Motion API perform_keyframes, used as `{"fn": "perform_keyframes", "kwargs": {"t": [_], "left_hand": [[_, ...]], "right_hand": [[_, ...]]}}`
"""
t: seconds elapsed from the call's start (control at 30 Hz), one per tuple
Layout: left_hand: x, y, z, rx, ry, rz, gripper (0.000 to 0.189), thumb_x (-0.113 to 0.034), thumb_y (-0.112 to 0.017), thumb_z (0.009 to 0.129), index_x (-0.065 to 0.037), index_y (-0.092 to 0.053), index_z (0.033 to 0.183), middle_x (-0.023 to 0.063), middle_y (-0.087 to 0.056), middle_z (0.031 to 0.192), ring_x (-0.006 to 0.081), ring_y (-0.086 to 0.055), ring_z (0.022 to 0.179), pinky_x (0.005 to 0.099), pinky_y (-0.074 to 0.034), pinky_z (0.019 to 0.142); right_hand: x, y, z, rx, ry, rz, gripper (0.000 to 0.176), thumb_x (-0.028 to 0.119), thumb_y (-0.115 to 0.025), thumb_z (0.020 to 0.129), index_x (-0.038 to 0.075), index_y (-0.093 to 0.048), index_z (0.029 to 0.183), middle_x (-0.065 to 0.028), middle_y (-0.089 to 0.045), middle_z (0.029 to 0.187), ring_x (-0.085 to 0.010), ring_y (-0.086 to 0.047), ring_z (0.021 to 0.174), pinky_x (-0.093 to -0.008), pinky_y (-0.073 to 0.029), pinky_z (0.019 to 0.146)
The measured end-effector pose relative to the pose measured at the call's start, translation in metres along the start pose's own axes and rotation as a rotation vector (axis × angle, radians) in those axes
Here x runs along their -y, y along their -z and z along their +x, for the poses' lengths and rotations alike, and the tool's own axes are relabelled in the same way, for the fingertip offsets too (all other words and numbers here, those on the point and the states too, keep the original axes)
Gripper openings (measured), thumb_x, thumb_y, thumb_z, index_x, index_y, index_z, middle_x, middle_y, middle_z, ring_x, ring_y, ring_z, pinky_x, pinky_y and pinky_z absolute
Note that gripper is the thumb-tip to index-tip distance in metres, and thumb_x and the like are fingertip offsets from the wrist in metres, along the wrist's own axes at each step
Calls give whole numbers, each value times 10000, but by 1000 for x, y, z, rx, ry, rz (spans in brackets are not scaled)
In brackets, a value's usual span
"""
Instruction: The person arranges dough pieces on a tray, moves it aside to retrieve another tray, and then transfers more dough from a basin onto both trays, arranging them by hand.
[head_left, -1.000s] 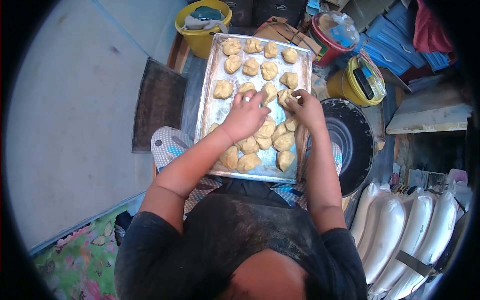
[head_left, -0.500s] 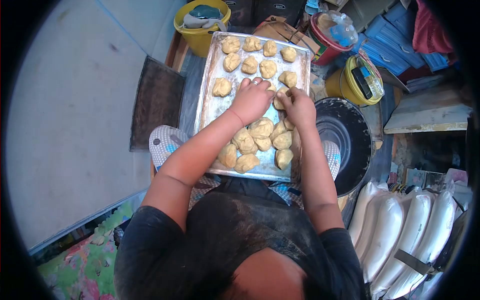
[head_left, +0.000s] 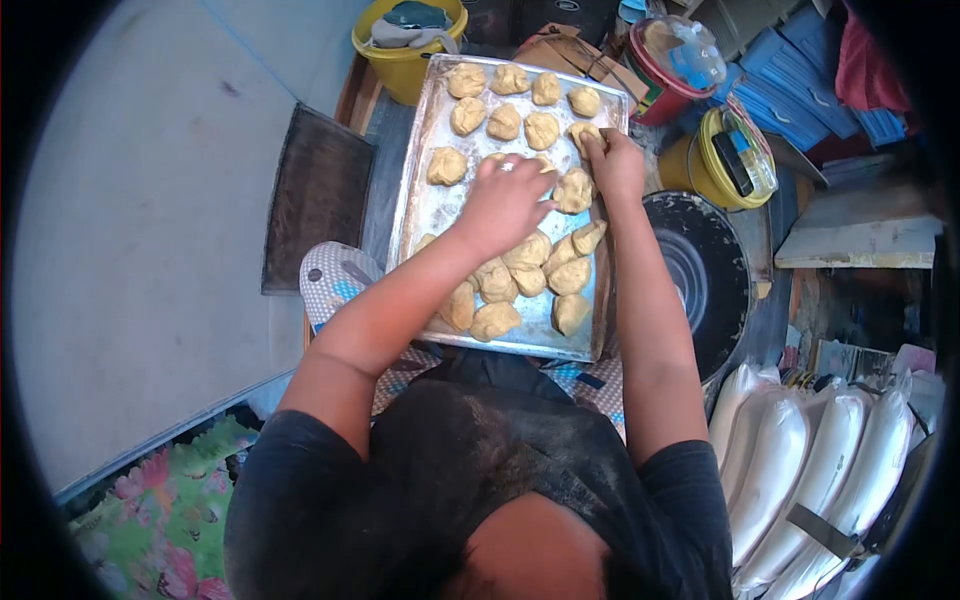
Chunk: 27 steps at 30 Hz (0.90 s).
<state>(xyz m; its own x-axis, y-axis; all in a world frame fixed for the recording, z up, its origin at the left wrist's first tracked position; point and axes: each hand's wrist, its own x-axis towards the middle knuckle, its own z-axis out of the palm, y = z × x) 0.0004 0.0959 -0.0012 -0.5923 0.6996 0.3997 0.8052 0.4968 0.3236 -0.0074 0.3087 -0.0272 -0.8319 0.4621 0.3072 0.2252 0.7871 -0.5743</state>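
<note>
A metal baking tray [head_left: 422, 205] rests across my lap, bearing several pale yellow dough pieces. Toward its far end the pieces sit apart in rough rows; closer to me they lie in a heap [head_left: 525, 250]. My left hand [head_left: 505, 205] is palm down over the middle of the tray, fingers stretched and thumb out, partly covering dough pieces beneath. At the tray's right edge, my right hand [head_left: 618, 168] has thumb and fingers on a dough piece [head_left: 582, 134]. A rounder dough piece [head_left: 573, 190] lies between the two hands.
A black basin [head_left: 700, 270] stands right of the tray. Yellow buckets [head_left: 400, 75] [head_left: 690, 165] and a red bucket [head_left: 660, 85] stand beyond it. Filled clear plastic bags [head_left: 780, 460] lie at lower right. A pale wall panel [head_left: 150, 220] rises on the left.
My right hand has moved away from me and to the right, from the dough piece between my hands to one at the tray's right edge. My left hand's thumb has spread out.
</note>
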Motion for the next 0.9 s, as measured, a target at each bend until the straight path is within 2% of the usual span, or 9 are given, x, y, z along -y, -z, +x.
{"fn": "perform_keyframes", "kwargs": {"t": [0.07, 0.2, 0.33, 0.47, 0.6, 0.67, 0.73, 0.8, 0.9], "left_hand": [[6, 25, -26, 83, 87, -71, 346, -263, -615, 846, -96, -620, 1149, 86, -599, 1124, 272, -525, 1087, 418, -356, 923], [24, 45, -85, 186, 224, -315, 378, -279, -626, 843, -76, -606, 1162, 95, -592, 1106, 299, -523, 1072, 409, -368, 927], [36, 63, -118, 306, 202, -343, 400, -252, -636, 835, -66, -591, 1186, 116, -588, 1101, 307, -521, 1071, 418, -372, 940], [35, 86, -128, 240, 282, -375, 360, -188, -663, 805, -48, -618, 1134, 131, -598, 1061, 306, -525, 1073, 403, -396, 939], [59, 92, -133, 352, 439, -470, 338, -97, -691, 772, -42, -636, 1101, 117, -611, 991, 293, -586, 946, 369, -449, 868], [59, 85, -123, 260, 488, -457, 353, -89, -710, 755, -34, -635, 1096, 124, -614, 987, 290, -608, 889, 350, -470, 846], [53, 77, -108, -163, 790, -802, 316, -113, -718, 754, -31, -654, 1053, 147, -611, 1025, 307, -597, 948, 342, -461, 886], [63, 63, -101, -142, 624, -548, 323, -126, -715, 759, -37, -653, 1063, 158, -603, 1056, 321, -584, 984, 357, -459, 902], [48, 54, -98, -170, 381, -33, 324, -183, -704, 770, -74, -668, 1073, 152, -578, 1137, 317, -537, 1065, 423, -404, 953]], "right_hand": [[7, 6, 1, 129, -103, -61, 503, 445, -669, 797, 13, -622, 1050, -217, -649, 974, -385, -626, 916, -439, -497, 781], [17, 46, -38, 25, -73, 3, 581, 454, -676, 794, 8, -544, 1141, -234, -646, 958, -385, -624, 944, -439, -491, 805], [17, 60, -112, 510, -160, 111, 446, 315, -705, 789, 38, -563, 1109, -199, -653, 938, -366, -631, 914, -398, -491, 799], [10, 67, -132, 550, -36, 400, 338, 151, -695, 771, 33, -581, 1065, -155, -658, 886, -255, -656, 843, -346, -500, 766], [48, 65, -115, 247, -194, 614, 338, 107, -725, 764, 0, -572, 1046, -139, -664, 904, -179, -637, 807, -288, -509, 726], [57, 37, -104, 216, -17, 680, 373, 114, -762, 751, -7, -572, 1048, -129, -660, 890, -149, -618, 784, -273, -506, 679], [79, 15, -98, 324, -63, 806, 410, 159, -758, 761, 4, -580, 1097, -150, -663, 916, -200, -643, 795, -309, -514, 696], [102, 9, -97, 486, -4, 290, 452, 229, -740, 777, 18, -584, 1145, -168, -660, 937, -274, -654, 821, -347, -518, 732], [101, 10, -105, 484, 115, 273, 467, 273, -716, 790, 43, -589, 1177, -179, -641, 982, -310, -637, 884, -373, -505, 799]]}}
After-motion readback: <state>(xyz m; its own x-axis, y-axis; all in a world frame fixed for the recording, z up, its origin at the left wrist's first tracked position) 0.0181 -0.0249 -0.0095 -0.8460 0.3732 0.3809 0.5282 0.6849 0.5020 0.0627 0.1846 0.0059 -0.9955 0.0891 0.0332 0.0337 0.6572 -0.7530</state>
